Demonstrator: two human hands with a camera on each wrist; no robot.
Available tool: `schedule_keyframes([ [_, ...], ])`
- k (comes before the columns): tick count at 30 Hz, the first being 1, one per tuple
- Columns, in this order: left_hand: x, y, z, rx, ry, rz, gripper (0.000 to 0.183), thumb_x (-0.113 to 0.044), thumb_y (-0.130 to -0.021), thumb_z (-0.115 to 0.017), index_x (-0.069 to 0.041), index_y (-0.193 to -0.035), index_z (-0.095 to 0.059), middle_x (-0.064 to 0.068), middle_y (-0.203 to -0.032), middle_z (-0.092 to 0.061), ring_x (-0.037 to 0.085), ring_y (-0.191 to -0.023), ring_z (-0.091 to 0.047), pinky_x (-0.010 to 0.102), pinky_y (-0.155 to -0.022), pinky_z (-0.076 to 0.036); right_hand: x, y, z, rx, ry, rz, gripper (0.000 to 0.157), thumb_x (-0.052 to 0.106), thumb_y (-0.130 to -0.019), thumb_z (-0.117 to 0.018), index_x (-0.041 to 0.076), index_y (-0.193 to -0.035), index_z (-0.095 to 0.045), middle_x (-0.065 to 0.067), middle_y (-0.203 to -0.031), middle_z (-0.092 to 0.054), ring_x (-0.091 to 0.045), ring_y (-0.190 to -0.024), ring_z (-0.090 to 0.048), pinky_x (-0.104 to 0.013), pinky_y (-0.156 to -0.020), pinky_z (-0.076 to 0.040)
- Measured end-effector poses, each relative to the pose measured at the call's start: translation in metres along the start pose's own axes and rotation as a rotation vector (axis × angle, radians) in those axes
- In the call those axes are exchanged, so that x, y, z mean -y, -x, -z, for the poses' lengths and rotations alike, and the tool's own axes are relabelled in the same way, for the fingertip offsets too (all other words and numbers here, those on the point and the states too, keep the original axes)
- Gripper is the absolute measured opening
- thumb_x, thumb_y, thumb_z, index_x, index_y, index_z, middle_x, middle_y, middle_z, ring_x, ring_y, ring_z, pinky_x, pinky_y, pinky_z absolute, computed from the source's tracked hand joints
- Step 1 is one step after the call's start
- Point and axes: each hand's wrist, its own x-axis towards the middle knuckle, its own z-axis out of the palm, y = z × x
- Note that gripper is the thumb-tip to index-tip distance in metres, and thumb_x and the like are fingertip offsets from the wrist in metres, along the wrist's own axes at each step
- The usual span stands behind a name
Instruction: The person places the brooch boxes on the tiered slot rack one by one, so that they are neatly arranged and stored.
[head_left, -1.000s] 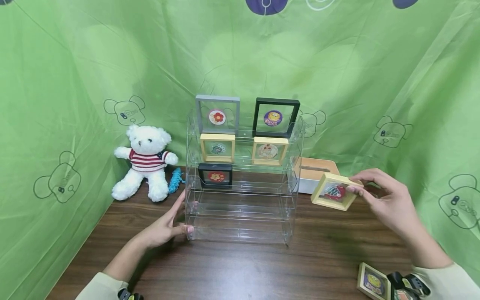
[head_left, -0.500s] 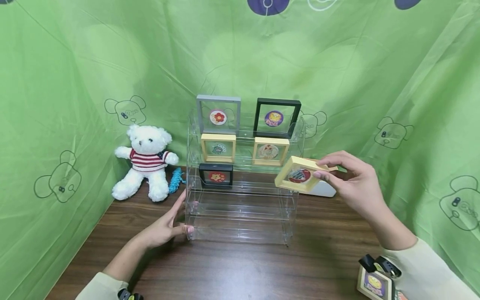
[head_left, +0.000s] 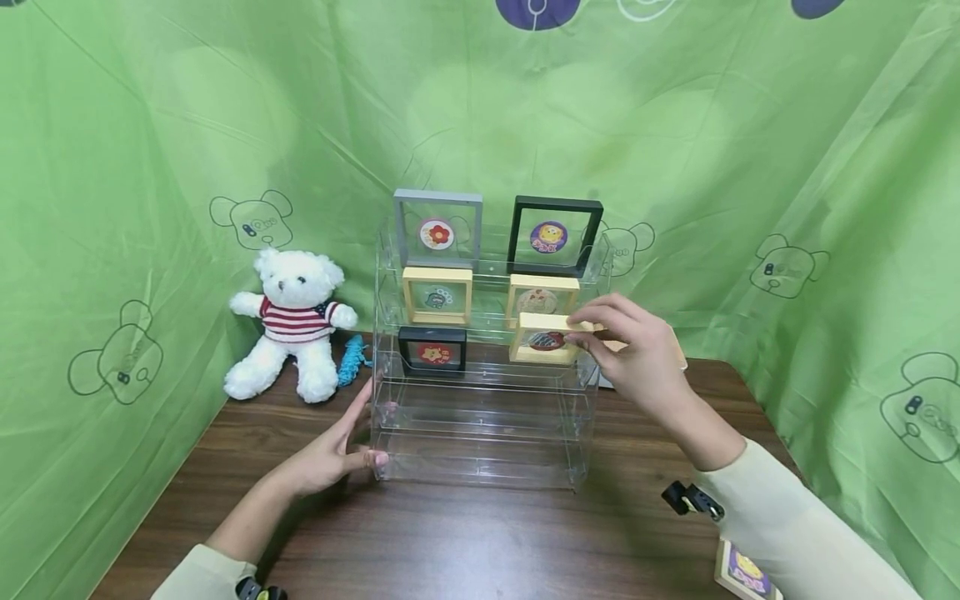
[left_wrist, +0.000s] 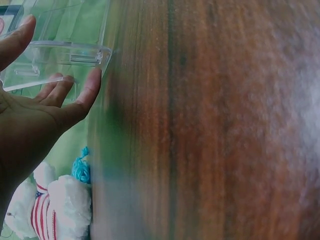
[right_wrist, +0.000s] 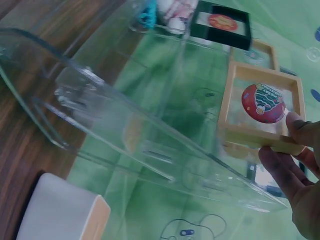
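Observation:
A clear tiered display rack [head_left: 480, 458] stands on the wooden table. My right hand [head_left: 630, 354] pinches a light wood frame [head_left: 545, 323] by its right edge, thumb in front, at the right of the third tier from the top. A round red badge with a Christmas tree [right_wrist: 263, 103] shows inside that frame in the right wrist view. My left hand [head_left: 322, 458] rests on the rack's lower left side, fingers spread and fairly straight, thumb at the front corner. On the same tier as the held frame, a small black frame [head_left: 432, 352] sits to the left.
Higher up stand a grey frame [head_left: 438, 193], a black frame [head_left: 557, 202] and two light wood frames. A white teddy bear [head_left: 291, 321] and blue yarn [head_left: 351, 360] are left of the rack. A tissue box [right_wrist: 62, 210] stands behind right; another frame [head_left: 746, 571] lies front right.
My right hand has carried the wood frame leftward from beside the rack and up to the third tier, turning it more upright and face-on. The left hand has stayed in place.

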Motion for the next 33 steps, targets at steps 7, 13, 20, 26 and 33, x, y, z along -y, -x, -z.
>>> schedule_keyframes([
  [7, 0.000, 0.000, 0.000, 0.004, -0.004, -0.017, 0.124, -0.004, -0.100, -0.079, -0.040, -0.177, 0.011, 0.038, -0.178, -0.017, 0.063, -0.160, -0.018, 0.027, -0.105, -0.061, -0.005, 0.009, -0.017, 0.038, 0.131, 0.079, 0.032, -0.013, -0.083, -0.090, 0.006, -0.106, -0.081, -0.007, -0.106, -0.076, -0.020, -0.088, -0.076, -0.022, -0.078, -0.063],
  [13, 0.000, 0.001, 0.000, 0.000, -0.002, -0.017, 0.124, -0.005, -0.100, -0.079, -0.038, -0.177, 0.011, 0.038, -0.178, -0.017, 0.063, -0.160, -0.018, 0.026, -0.105, -0.060, -0.005, 0.011, -0.026, 0.063, 0.140, 0.039, 0.028, -0.010, -0.085, -0.090, 0.006, -0.106, -0.081, -0.008, -0.106, -0.075, -0.022, -0.091, -0.074, -0.035, -0.075, -0.065],
  [20, 0.000, 0.000, 0.000, 0.000, 0.001, -0.008, 0.124, -0.005, -0.100, -0.079, -0.039, -0.177, 0.011, 0.037, -0.178, -0.017, 0.062, -0.161, -0.017, 0.026, -0.105, -0.059, -0.006, 0.017, -0.032, 0.093, 0.236, 0.066, 0.029, -0.014, -0.087, -0.086, 0.003, -0.109, -0.079, -0.013, -0.109, -0.075, -0.031, -0.097, -0.076, -0.043, -0.080, -0.068],
  [26, 0.000, 0.000, 0.000, -0.003, -0.006, -0.005, 0.123, -0.005, -0.100, -0.079, -0.040, -0.177, 0.011, 0.037, -0.178, -0.018, 0.062, -0.161, -0.017, 0.026, -0.105, -0.059, -0.007, 0.019, -0.032, 0.109, 0.291, 0.080, 0.035, -0.015, -0.085, -0.086, 0.002, -0.115, -0.080, -0.014, -0.114, -0.074, -0.032, -0.097, -0.076, -0.043, -0.078, -0.068],
  [33, 0.001, 0.000, 0.000, -0.007, -0.012, 0.001, 0.123, -0.006, -0.101, -0.079, -0.041, -0.177, 0.011, 0.036, -0.179, -0.015, 0.063, -0.162, -0.015, 0.023, -0.106, -0.058, -0.004, 0.019, -0.024, 0.084, 0.309, 0.117, 0.033, -0.003, -0.087, -0.091, 0.001, -0.118, -0.080, -0.017, -0.115, -0.074, -0.030, -0.094, -0.076, -0.042, -0.073, -0.066],
])
